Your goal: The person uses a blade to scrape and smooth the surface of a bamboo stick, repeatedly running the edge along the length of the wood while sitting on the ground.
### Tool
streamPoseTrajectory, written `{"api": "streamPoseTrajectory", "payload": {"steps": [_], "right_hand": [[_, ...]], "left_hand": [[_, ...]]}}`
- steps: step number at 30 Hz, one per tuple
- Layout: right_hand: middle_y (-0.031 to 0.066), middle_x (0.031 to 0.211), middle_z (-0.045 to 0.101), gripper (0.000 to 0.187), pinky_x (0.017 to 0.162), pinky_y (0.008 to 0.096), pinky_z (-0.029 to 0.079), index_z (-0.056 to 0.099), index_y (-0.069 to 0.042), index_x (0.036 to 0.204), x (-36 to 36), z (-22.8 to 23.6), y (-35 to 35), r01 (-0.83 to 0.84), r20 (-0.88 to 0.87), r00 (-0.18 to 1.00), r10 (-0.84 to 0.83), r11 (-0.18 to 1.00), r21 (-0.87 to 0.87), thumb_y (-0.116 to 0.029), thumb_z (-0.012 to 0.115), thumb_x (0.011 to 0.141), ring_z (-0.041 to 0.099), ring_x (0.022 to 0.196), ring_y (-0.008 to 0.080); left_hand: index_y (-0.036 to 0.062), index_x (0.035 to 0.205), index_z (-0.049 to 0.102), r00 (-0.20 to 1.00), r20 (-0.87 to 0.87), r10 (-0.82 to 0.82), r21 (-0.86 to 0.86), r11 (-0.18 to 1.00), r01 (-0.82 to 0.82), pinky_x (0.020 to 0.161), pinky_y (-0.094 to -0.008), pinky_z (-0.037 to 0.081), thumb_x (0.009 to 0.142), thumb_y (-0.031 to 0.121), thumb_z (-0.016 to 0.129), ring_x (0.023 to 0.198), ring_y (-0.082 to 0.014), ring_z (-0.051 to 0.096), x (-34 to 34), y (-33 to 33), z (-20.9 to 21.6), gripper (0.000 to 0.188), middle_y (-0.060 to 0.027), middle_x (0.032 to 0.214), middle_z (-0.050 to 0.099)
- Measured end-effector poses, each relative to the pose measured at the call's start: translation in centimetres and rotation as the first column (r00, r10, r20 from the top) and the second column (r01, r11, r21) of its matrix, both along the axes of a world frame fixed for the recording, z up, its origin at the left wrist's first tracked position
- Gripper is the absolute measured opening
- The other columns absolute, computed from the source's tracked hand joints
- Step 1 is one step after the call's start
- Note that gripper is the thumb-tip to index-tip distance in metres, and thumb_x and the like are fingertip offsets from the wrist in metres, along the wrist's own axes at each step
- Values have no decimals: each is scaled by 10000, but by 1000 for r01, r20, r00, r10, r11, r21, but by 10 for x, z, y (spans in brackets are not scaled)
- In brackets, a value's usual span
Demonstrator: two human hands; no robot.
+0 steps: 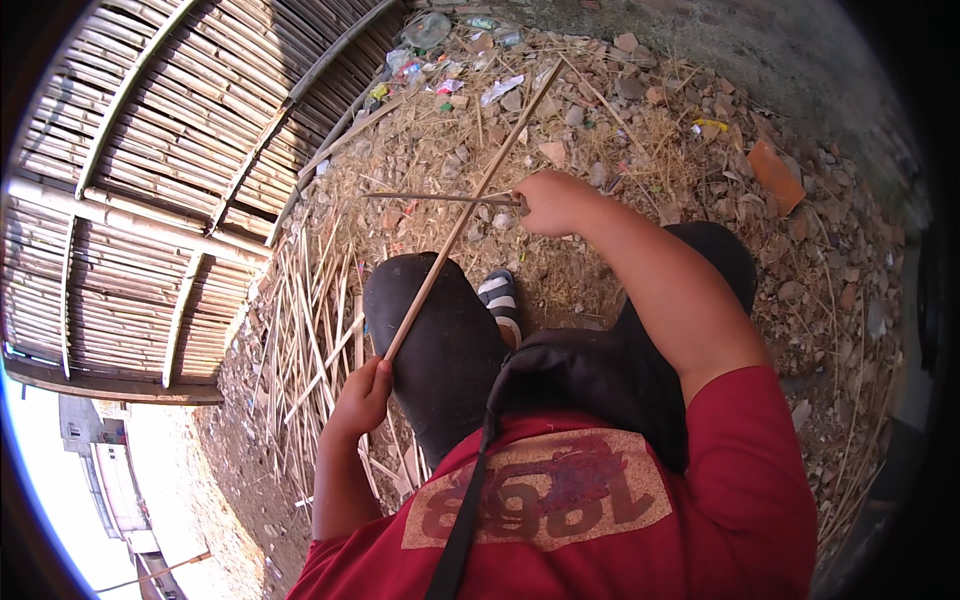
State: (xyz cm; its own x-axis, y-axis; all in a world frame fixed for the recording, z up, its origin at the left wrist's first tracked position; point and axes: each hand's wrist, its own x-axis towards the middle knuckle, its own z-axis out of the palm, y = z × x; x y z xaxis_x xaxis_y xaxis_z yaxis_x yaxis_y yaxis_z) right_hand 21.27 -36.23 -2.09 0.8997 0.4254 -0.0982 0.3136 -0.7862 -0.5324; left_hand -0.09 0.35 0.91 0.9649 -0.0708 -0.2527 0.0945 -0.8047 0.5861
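Rubble-strewn ground (588, 272) is bordered by a bamboo panel (150, 110) at the upper left of the frame and a grey wall (800, 60) at the upper right. One long strip (432, 280) is held slantwise, from left of centre up to the top centre. Near its lower end it is pinched by the grip of the left hand (362, 397); by the right hand (556, 203), just above centre, the end of a thin dark tool (420, 196) is clenched. Strip and tool are crossed in the view — whether they touch cannot be told.

The work seems to be partway through: one strip is being handled, and no finished end can be made out on it. Loose strips (318, 345) are heaped at centre left — whether done or waiting is not shown.

Counted: one strip in hand, one tool, two hands, one sandalled foot (498, 293), one orange shard (775, 178). More than a dozen loose strips are seen, too tangled for an exact figure.
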Motion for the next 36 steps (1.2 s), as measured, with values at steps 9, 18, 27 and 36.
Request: {"api": "streamPoseTrajectory", "payload": {"steps": [9,18,27,36], "right_hand": [[205,984,706,282,847,450,543,715,-46,987,8,-20,-12,6,-66,998,-4,999,40,-199,675,754,688,975,361],[159,949,717,255,800,455,546,710,-56,974,16,-22,-13,95,-47,995,-94,995,30,-209,696,770,699,916,338],[153,943,714,246,806,451,546,710,-67,993,-14,22,1,-48,118,991,63,990,-129,-189,659,785,690,914,349],[165,922,707,260,771,474,547,704,-88,997,-7,18,-8,65,102,993,-59,996,-61,-200,677,763,686,896,372]], "left_hand": [[-10,890,518,988,156,-12,86,996,-1,626,-482,435,1069,260,452,707,-473,579,0,-13,-10,331,-260,742,587],[-16,902,527,990,139,-39,137,990,19,651,-502,448,1065,281,436,754,-501,591,9,-16,-9,351,-278,766,601],[-16,903,542,995,89,-45,180,983,29,677,-504,455,1066,293,444,768,-503,589,-4,-7,-12,364,-285,763,591],[-20,948,565,999,-36,19,-42,999,-20,638,-395,446,1085,308,436,650,-241,542,-14,1,-2,378,-123,697,559]]}}
